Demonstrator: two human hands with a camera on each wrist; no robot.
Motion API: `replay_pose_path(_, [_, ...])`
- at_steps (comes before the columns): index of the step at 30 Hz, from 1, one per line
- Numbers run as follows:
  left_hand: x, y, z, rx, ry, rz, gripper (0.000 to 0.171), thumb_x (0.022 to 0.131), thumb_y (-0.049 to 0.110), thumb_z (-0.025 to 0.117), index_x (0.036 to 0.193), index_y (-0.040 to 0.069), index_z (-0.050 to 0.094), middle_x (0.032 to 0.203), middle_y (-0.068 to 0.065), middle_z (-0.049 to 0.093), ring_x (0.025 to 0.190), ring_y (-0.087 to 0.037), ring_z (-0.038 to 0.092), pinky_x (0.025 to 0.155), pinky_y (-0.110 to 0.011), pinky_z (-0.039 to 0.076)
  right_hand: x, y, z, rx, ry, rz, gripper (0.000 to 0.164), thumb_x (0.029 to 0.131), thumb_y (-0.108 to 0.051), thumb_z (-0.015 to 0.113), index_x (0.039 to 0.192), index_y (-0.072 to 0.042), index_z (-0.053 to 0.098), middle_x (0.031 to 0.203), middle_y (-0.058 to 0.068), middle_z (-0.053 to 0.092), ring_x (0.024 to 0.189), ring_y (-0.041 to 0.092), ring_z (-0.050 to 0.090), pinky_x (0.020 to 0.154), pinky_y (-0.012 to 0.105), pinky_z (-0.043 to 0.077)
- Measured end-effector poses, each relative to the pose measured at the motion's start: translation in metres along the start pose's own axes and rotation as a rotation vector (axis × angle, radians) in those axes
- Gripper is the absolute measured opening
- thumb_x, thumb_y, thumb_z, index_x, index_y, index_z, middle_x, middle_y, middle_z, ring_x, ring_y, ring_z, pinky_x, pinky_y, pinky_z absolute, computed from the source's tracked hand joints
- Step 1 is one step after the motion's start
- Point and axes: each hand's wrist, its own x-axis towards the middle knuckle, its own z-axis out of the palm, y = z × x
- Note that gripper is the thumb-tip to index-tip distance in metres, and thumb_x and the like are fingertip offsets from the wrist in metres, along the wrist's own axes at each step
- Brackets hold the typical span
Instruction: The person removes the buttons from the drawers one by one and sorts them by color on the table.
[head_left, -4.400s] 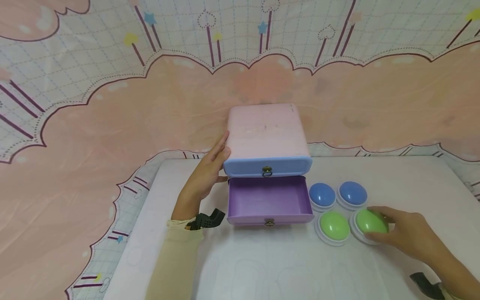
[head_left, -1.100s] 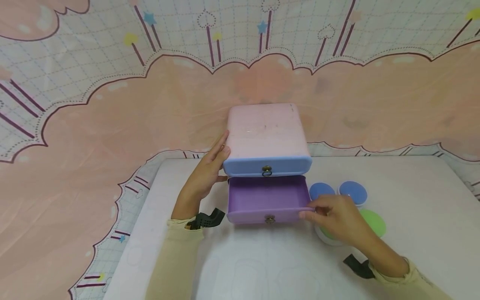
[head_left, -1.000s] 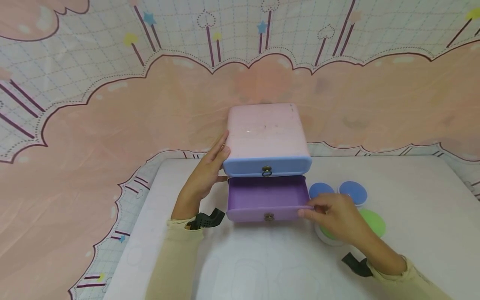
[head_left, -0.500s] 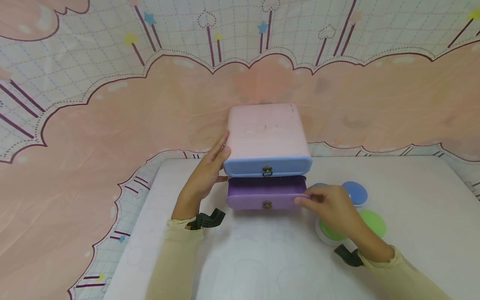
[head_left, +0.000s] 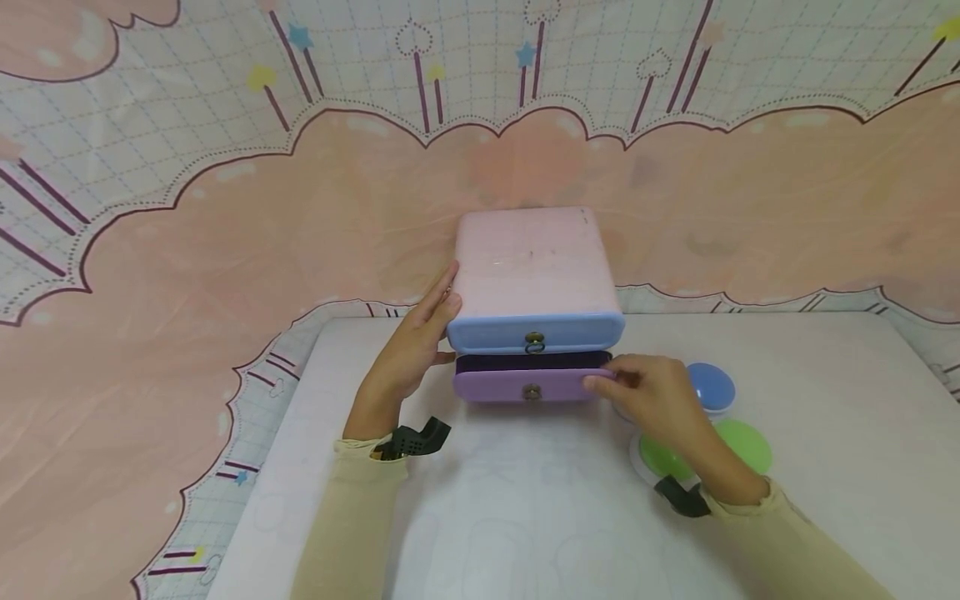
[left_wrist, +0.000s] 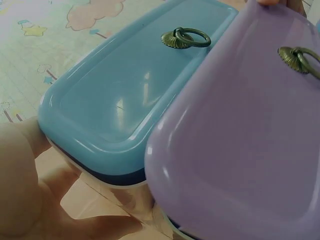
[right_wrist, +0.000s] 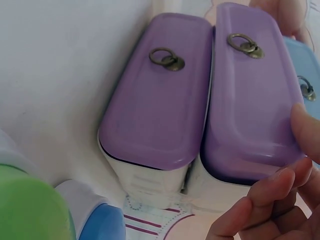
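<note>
A small chest of drawers with a pink top (head_left: 532, 258) stands at the back of the table. Its blue upper drawer (head_left: 487, 335) is closed. Below, a purple drawer (head_left: 491, 387) sticks out slightly, a dark gap showing above its front. My right hand (head_left: 663, 400) pinches the right end of this drawer, thumb on its front. In the right wrist view, another purple drawer (right_wrist: 155, 105) lies flush beneath it. My left hand (head_left: 408, 350) rests against the chest's left side with fingers extended. A brass ring pull (left_wrist: 187, 39) hangs on the blue drawer.
Right of the chest, dome-topped round buttons on white bases stand on the white table (head_left: 480, 508): a blue one (head_left: 711, 387) and two green ones, one (head_left: 663, 458) partly behind my right wrist. Another blue one (right_wrist: 105, 225) shows in the right wrist view. A patterned cloth hangs behind.
My right hand has gone from a green button to the purple drawer's front edge. The drawer has slid inward, from well out to slightly out. My left hand has stayed put.
</note>
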Motion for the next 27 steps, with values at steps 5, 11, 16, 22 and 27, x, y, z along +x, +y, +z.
replay_pose_path(5, [0.001,-0.001,-0.001,-0.012,-0.008,0.000,0.053,0.105,0.052,0.048,0.152,0.062,0.025,0.172,0.009,0.007,0.143,-0.042,0.045,0.103,-0.071,0.043,0.005,0.001,0.001,-0.001,0.013,0.007,0.022,0.087,-0.034,0.082,0.090,-0.013,0.081,0.065,-0.001,0.059,0.065,0.017,0.051,0.053,0.024,0.041])
replay_pose_path(11, [0.001,-0.001,-0.001,-0.032,-0.017,0.005,0.053,0.106,0.050,0.047,0.153,0.061,0.025,0.173,0.003,0.009,0.141,-0.040,0.048,0.104,-0.071,0.042,0.009,0.006,0.004,0.001,0.033,-0.007,0.023,0.087,-0.034,0.082,0.089,-0.010,0.080,0.065,-0.001,0.057,0.065,0.017,0.050,0.053,0.024,0.039])
replay_pose_path(16, [0.000,0.000,-0.001,-0.033,-0.017,0.006,0.053,0.106,0.050,0.048,0.154,0.060,0.025,0.173,0.003,0.009,0.142,-0.041,0.046,0.103,-0.072,0.042,0.010,0.007,0.004,-0.002,0.043,0.009,0.025,0.086,-0.035,0.083,0.091,-0.010,0.080,0.067,0.000,0.057,0.067,0.018,0.050,0.054,0.024,0.039])
replay_pose_path(22, [0.000,0.000,-0.001,-0.028,-0.012,0.006,0.053,0.106,0.050,0.048,0.153,0.060,0.025,0.172,0.008,0.008,0.142,-0.042,0.046,0.103,-0.071,0.043,0.002,-0.002,0.003,-0.003,0.160,0.009,0.027,0.085,-0.037,0.084,0.097,-0.014,0.080,0.071,0.001,0.058,0.069,0.018,0.051,0.056,0.023,0.040])
replay_pose_path(27, [0.000,0.000,-0.001,-0.024,-0.014,0.006,0.053,0.106,0.050,0.047,0.153,0.061,0.025,0.172,0.009,0.008,0.143,-0.042,0.045,0.103,-0.071,0.043,-0.008,-0.015,0.006,0.042,0.290,-0.091,0.022,0.081,-0.025,0.088,0.096,-0.012,0.080,0.070,-0.001,0.061,0.066,0.013,0.052,0.054,0.018,0.040])
